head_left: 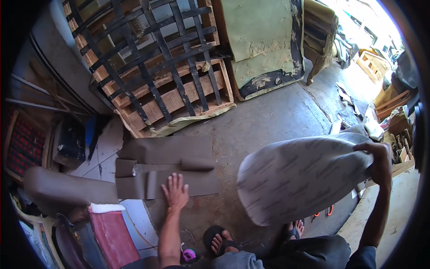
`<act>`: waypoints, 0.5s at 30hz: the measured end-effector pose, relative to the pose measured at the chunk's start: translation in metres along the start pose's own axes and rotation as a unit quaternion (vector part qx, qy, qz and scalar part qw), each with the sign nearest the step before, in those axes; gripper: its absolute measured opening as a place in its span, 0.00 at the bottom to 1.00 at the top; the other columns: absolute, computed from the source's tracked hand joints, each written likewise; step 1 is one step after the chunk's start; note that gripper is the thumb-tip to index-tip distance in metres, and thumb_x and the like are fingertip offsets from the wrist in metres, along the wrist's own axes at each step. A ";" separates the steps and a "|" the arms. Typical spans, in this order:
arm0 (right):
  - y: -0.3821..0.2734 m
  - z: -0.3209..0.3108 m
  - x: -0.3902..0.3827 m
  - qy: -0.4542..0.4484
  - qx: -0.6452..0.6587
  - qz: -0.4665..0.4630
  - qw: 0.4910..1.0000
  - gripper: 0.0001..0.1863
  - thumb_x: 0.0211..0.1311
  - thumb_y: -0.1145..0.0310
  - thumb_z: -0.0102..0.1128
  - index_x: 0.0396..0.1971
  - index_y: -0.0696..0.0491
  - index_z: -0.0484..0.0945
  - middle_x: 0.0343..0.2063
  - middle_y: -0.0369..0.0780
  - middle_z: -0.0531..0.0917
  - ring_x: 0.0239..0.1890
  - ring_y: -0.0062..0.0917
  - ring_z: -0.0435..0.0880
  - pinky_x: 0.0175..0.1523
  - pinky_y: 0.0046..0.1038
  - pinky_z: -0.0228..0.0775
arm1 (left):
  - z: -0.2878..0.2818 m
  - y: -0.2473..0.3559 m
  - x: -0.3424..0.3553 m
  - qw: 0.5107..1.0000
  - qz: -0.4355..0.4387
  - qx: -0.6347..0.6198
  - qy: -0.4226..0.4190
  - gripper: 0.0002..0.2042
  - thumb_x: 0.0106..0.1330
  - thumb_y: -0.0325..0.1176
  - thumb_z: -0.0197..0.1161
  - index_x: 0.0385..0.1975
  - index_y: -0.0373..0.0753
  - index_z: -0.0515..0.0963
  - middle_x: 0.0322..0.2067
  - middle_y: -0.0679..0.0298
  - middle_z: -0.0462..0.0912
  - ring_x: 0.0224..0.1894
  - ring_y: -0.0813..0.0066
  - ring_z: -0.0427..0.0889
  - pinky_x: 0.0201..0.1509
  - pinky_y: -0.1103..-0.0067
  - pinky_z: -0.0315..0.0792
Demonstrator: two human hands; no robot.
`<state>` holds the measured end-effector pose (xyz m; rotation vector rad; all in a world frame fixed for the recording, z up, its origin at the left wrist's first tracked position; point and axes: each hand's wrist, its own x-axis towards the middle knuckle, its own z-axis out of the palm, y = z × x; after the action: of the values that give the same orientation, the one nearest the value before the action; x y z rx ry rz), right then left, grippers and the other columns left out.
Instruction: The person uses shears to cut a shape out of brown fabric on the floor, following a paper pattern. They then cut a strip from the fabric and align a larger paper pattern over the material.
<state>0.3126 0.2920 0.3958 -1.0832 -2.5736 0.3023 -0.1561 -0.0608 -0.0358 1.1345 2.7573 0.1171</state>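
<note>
My left hand [175, 193] lies flat with its fingers spread on a brown upholstery piece [204, 184] on the floor. Just beyond it is another flat brown piece [165, 150], and a small folded strip rests over the near one. Off to the right, my right hand [380, 160] grips the far edge of a large sheet of upholstery material [300, 177]. Its pale grey printed backing faces up, and it hangs in a curve above the floor. My right fingertips are partly hidden behind the edge.
A wooden frame with black webbing [165, 58] leans at the back, beside a worn foam-covered panel [264, 45]. Brown [67, 186] and red [114, 235] padded pieces stand at left. Near my feet are a pink tape measure [188, 254] and orange-handled scissors [329, 210].
</note>
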 end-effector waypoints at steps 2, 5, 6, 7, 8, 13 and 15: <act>0.018 -0.024 -0.007 0.037 -0.110 0.035 0.993 0.20 0.32 0.78 0.71 0.34 0.55 0.88 0.30 0.43 0.89 0.34 0.31 0.89 0.45 0.29 0.76 | -0.022 -0.037 0.010 0.998 -0.059 0.031 -0.018 0.31 0.75 0.48 0.51 0.77 0.52 0.55 0.79 0.64 0.48 0.80 0.61 0.45 0.77 0.43 0.35; 0.001 -0.040 0.015 0.057 -0.132 0.043 0.989 0.14 0.33 0.76 0.69 0.28 0.56 0.87 0.25 0.46 0.86 0.30 0.38 0.86 0.41 0.34 0.72 | -0.060 -0.131 -0.003 0.974 -0.200 0.100 -0.019 0.30 0.72 0.44 0.57 0.73 0.48 0.62 0.75 0.55 0.57 0.77 0.59 0.53 0.75 0.44 0.45; -0.017 -0.037 0.024 0.052 -0.198 0.003 0.979 0.12 0.35 0.77 0.67 0.27 0.56 0.86 0.23 0.47 0.85 0.30 0.40 0.86 0.40 0.34 0.72 | -0.069 -0.165 -0.019 0.962 -0.224 0.158 0.008 0.29 0.70 0.42 0.60 0.71 0.45 0.66 0.71 0.50 0.63 0.74 0.57 0.60 0.73 0.47 0.54; -0.031 -0.046 0.023 0.045 -0.175 -0.003 0.984 0.11 0.36 0.77 0.65 0.26 0.55 0.86 0.23 0.47 0.84 0.29 0.41 0.83 0.41 0.34 0.71 | -0.068 -0.187 -0.014 0.964 -0.218 0.150 0.014 0.29 0.70 0.42 0.60 0.71 0.45 0.66 0.71 0.50 0.63 0.74 0.57 0.60 0.73 0.47 0.54; -0.042 -0.055 0.022 0.053 -0.226 -0.021 0.973 0.10 0.39 0.75 0.65 0.26 0.54 0.86 0.23 0.45 0.84 0.32 0.40 0.81 0.43 0.34 0.70 | -0.063 -0.204 -0.005 0.955 -0.281 0.085 -0.050 0.27 0.69 0.40 0.61 0.67 0.40 0.68 0.66 0.48 0.69 0.68 0.53 0.68 0.69 0.51 0.61; -0.075 -0.062 0.035 0.098 -0.311 -0.048 0.944 0.09 0.49 0.69 0.70 0.31 0.53 0.85 0.29 0.44 0.83 0.41 0.42 0.80 0.48 0.38 0.72 | -0.079 0.131 -0.004 0.851 0.018 -0.523 0.042 0.29 0.70 0.43 0.64 0.63 0.28 0.69 0.60 0.42 0.75 0.63 0.51 0.76 0.68 0.63 0.67; -0.073 -0.033 0.077 0.063 -0.234 -0.032 0.970 0.14 0.52 0.66 0.73 0.39 0.52 0.84 0.36 0.45 0.82 0.42 0.42 0.80 0.52 0.40 0.73 | -0.082 0.191 -0.072 0.883 0.226 -0.411 0.029 0.43 0.67 0.53 0.67 0.72 0.27 0.58 0.70 0.39 0.61 0.75 0.47 0.58 0.78 0.63 0.53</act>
<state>0.2269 0.2994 0.4668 -1.1181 -2.6198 -0.4016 0.0122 0.0234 0.0783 1.4316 2.0048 1.2422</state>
